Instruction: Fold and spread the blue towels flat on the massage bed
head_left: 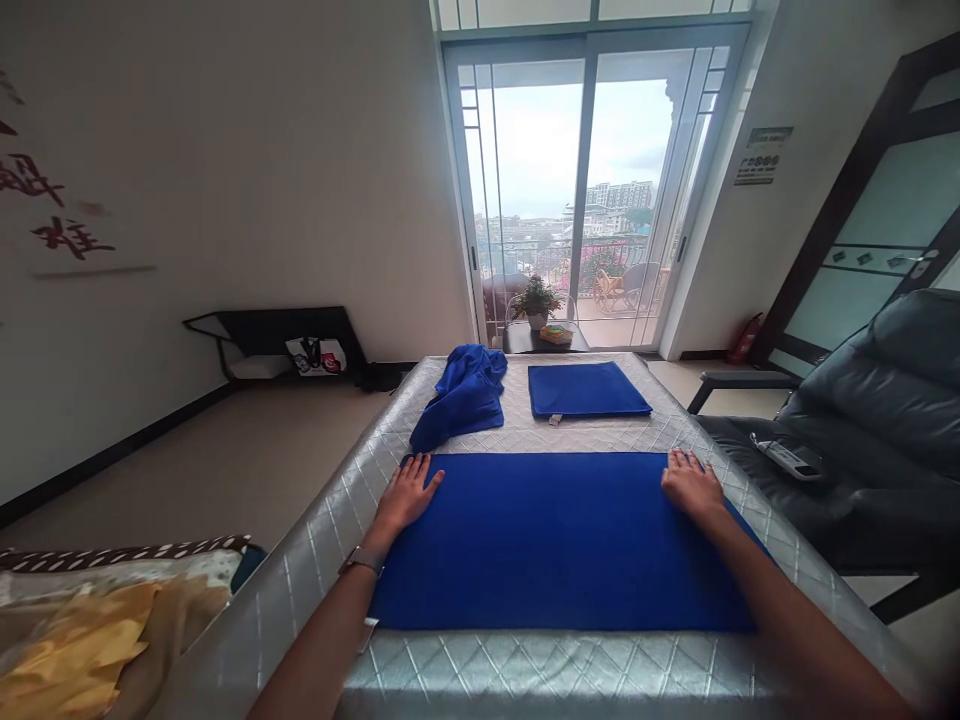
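Note:
A blue cloth (pixel 555 545) lies flat as a wide rectangle on the quilted mattress (pixel 555 680). My left hand (pixel 409 490) rests on its far left corner, fingers stretched out. On the far right corner lies my right hand (pixel 691 482), its fingers extended and pressing down. Beyond the cloth, a neatly folded blue cloth (pixel 589 388) with a small white tag sits toward the right. To the left of that is a crumpled blue cloth (pixel 469 395). A pale label sticks out by the flat cloth's near left corner.
A dark armchair (pixel 847 400) with a power strip (pixel 787 458) on its seat stands at right. Heaped fabric (pixel 90 640) lies at lower left. Past the mattress, a small table (pixel 521 340) holds a potted plant (pixel 537 305) before the sliding glass door (pixel 589 200).

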Motion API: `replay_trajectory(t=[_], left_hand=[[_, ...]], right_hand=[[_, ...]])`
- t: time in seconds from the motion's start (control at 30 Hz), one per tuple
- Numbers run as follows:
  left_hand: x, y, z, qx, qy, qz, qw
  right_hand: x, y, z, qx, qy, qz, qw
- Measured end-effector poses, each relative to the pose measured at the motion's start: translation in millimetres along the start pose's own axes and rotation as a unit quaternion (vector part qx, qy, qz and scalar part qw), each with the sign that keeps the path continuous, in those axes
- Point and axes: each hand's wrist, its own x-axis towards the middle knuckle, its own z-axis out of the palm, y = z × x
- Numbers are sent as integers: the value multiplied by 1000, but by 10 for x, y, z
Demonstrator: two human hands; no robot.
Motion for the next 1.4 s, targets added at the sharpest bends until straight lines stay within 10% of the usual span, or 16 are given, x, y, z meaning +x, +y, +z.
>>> replay_trajectory(t=[0.2, 0.33, 0.47, 0.7, 0.83, 1.0, 1.1, 1.2, 1.4], left_hand=[[-14, 37, 17, -8, 15, 4, 1000], [-15, 29, 10, -6, 17, 9, 1000], [-25, 27, 36, 0, 17, 3, 1000], [57, 95, -140, 29, -44, -30, 998], [124, 837, -196, 33, 8, -34, 999], [48, 2240, 61, -68, -5, 209, 976], [6, 2518, 163, -96, -15, 232, 968], [26, 2182, 126, -88, -16, 203, 975], [49, 632, -44, -32, -29, 51, 998]], right_hand=[[-462, -1506, -235, 124, -8, -252, 960], [-571, -1959, -165, 152, -59, -289, 943], [-419, -1558, -41, 128, -59, -267, 953], [28, 202, 237, 49, -37, -97, 993], [124, 622, 394, 33, -12, -51, 998], [104, 585, 435, 39, 1, -57, 998], [101, 584, 428, 43, 3, -60, 997], [106, 592, 439, 39, 1, -55, 998], [120, 599, 397, 30, -4, -46, 998]])
